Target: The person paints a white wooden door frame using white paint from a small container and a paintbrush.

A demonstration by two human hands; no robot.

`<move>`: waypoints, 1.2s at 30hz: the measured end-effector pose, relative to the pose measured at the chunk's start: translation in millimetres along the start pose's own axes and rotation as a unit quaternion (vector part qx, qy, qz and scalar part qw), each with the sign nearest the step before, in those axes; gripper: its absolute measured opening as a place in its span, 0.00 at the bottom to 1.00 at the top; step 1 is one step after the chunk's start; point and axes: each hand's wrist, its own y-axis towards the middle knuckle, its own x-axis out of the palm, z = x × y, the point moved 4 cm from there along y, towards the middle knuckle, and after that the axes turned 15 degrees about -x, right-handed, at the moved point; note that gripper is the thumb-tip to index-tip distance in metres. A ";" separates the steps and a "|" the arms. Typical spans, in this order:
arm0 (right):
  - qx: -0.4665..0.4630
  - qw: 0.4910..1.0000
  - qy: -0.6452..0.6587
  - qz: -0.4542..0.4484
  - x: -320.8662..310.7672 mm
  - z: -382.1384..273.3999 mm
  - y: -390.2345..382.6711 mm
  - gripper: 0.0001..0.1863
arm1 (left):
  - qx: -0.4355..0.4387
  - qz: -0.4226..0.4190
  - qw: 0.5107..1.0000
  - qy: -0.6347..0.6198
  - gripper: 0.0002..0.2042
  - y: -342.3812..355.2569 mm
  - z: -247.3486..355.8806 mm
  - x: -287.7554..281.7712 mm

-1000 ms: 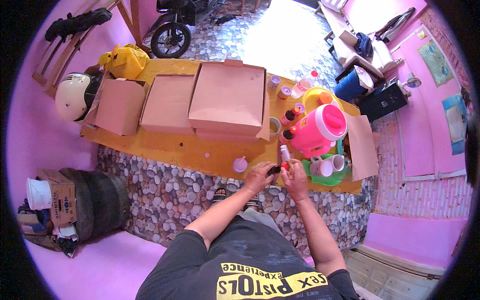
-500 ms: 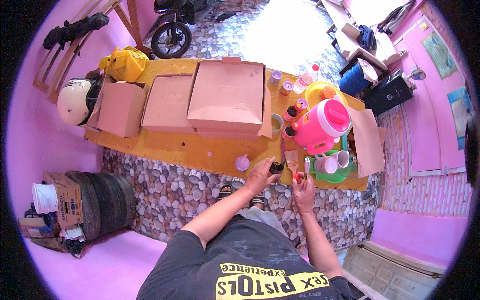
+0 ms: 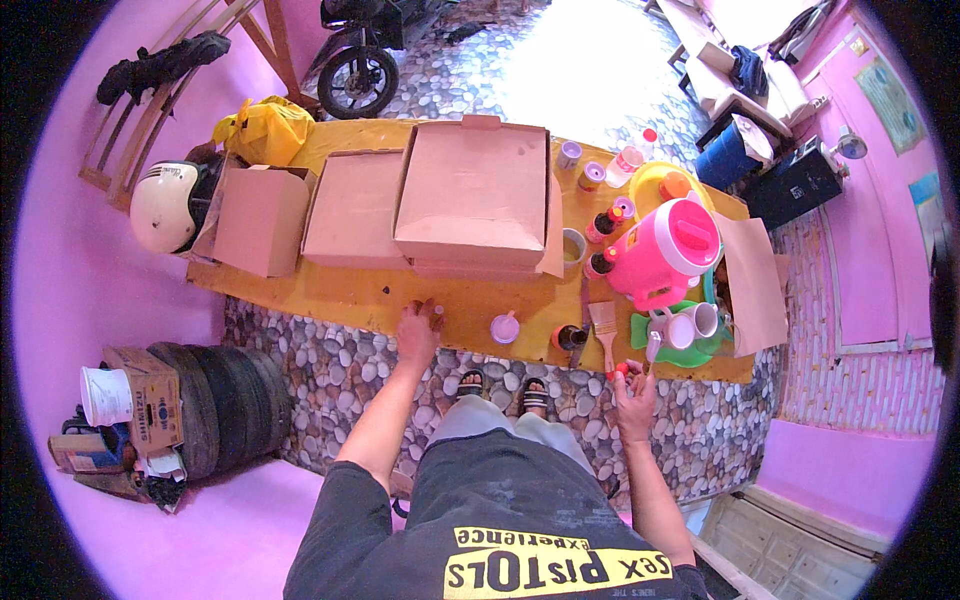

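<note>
My left hand (image 3: 417, 337) reaches onto the yellow table (image 3: 350, 295), fingers apart beside a small pale disc (image 3: 437, 311). My right hand (image 3: 634, 400), at the front edge, grips a small red cap-like object (image 3: 620, 370) and a pale, slim implement (image 3: 653, 346) whose kind is unclear. Between my hands are a lilac-lidded cup (image 3: 505, 326), a dark bottle (image 3: 569, 338) and a wooden-handled paintbrush (image 3: 605, 332). Farther right, white mugs (image 3: 680, 327) rest in a green tray (image 3: 710, 350) in front of a pink jug (image 3: 655, 255).
Cardboard boxes (image 3: 470, 190), a helmet (image 3: 163, 205) and a yellow bag (image 3: 275, 135) line the table's back and left. Bottles (image 3: 600, 225) and a yellow tray (image 3: 675, 175) stand right. Stacked tyres (image 3: 245, 410) lie left on the floor; a motorbike (image 3: 355, 80) is behind the table.
My left hand has let go of the dark bottle, which now stands near the paintbrush, and has moved leftward. My right hand has shifted right, still holding the red object.
</note>
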 end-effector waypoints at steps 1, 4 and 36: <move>0.003 1.000 0.013 0.003 0.2 -0.5 -0.2 0.16 | 0.021 -0.007 1.000 0.012 0.16 3.1 -2.5 4.1; 0.019 0.999 0.026 0.002 -1.3 -10.9 2.0 0.16 | 0.063 -0.002 0.997 0.037 0.15 8.2 -10.3 16.5; 0.020 0.998 0.008 0.064 -21.1 -5.3 -16.3 0.15 | 0.329 -0.132 0.902 -0.248 0.09 -99.7 227.2 31.5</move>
